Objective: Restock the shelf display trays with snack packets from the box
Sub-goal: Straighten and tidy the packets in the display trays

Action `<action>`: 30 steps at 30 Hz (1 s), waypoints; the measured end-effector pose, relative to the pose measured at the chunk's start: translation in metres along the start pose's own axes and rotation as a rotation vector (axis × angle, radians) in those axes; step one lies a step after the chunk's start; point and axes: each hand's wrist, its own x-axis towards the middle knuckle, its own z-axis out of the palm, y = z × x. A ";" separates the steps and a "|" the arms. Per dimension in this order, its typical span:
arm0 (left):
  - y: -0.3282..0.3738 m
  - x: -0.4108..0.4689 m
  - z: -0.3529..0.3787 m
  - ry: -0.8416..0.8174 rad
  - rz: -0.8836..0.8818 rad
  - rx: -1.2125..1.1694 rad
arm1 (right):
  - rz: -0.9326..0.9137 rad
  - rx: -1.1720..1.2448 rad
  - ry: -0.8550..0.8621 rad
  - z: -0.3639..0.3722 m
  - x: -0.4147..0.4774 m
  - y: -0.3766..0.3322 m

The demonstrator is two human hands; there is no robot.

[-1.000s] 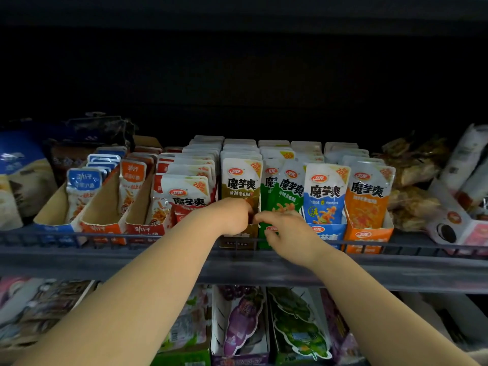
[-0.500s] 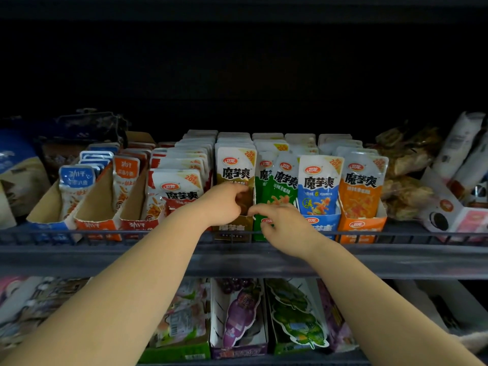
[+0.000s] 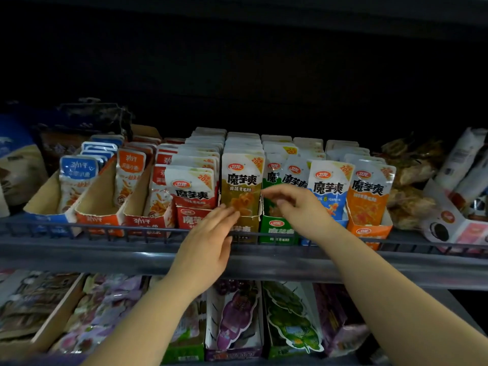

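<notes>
Head view: a glossy olive-brown foil snack packet (image 3: 241, 186) stands upright, long axis vertical, printed face outward, in its torn brown cardboard tray (image 3: 248, 226) on the wire-fronted grey metal shelf (image 3: 105, 249). The left hand (image 3: 206, 247) reaches its lower part with straight fingers, grip apart. The right hand (image 3: 301, 212) hovers beside, fingers loosely spread, holding nothing.

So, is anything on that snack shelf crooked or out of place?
Yes. In the green tray, the two front packets lean crookedly, one overlapping the other. The front packet of the red tray also sits lower than those behind it.
</notes>
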 end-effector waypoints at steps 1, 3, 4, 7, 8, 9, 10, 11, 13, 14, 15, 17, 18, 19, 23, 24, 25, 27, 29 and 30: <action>-0.001 0.000 0.003 0.013 0.008 -0.021 | -0.015 -0.012 -0.014 0.002 0.002 -0.006; -0.002 0.001 0.007 0.049 0.004 -0.056 | -0.061 -0.071 -0.058 0.011 0.009 -0.019; -0.004 0.001 0.009 0.063 0.000 -0.049 | -0.077 -0.115 -0.073 0.016 0.014 -0.024; -0.016 -0.004 0.014 0.063 0.054 0.083 | -0.078 -0.233 -0.080 0.026 0.032 -0.034; -0.019 -0.007 0.014 0.061 0.059 0.108 | -0.069 -0.246 -0.078 0.028 0.037 -0.036; -0.021 -0.010 0.016 0.066 0.058 0.119 | -0.061 -0.251 -0.077 0.029 0.040 -0.038; -0.023 -0.013 0.018 0.075 0.052 0.105 | -0.056 -0.258 -0.079 0.029 0.043 -0.041; -0.022 -0.015 0.019 0.091 0.050 0.080 | -0.051 -0.265 -0.080 0.030 0.045 -0.041; -0.022 -0.016 0.023 0.121 0.041 0.056 | -0.044 -0.245 -0.066 0.030 0.046 -0.039; -0.022 -0.015 0.024 0.133 0.036 0.055 | -0.042 -0.215 -0.045 0.029 0.046 -0.037; -0.022 -0.013 0.025 0.139 0.034 0.056 | -0.042 -0.188 -0.024 0.029 0.045 -0.033; -0.021 -0.010 0.026 0.143 0.033 0.055 | -0.047 -0.186 -0.011 0.029 0.042 -0.030; -0.021 -0.009 0.026 0.146 0.032 0.056 | -0.051 -0.187 -0.017 0.029 0.041 -0.029; -0.021 -0.009 0.026 0.146 0.029 0.055 | -0.053 -0.171 -0.017 0.030 0.040 -0.029; -0.019 -0.010 0.026 0.164 0.019 0.090 | -0.040 -0.004 0.080 0.022 0.035 -0.034; -0.018 -0.010 0.026 0.168 0.020 0.108 | -0.034 -0.012 0.103 0.016 0.033 -0.035; -0.018 -0.010 0.026 0.173 0.020 0.129 | -0.032 -0.061 0.130 0.007 0.032 -0.035; -0.016 -0.011 0.027 0.188 0.013 0.163 | -0.031 -0.258 0.217 -0.015 0.032 -0.035; -0.012 -0.011 0.028 0.205 0.006 0.192 | -0.045 -0.509 0.307 -0.039 0.039 -0.035; -0.010 -0.011 0.028 0.212 0.009 0.205 | -0.029 -0.625 0.305 -0.048 0.045 -0.036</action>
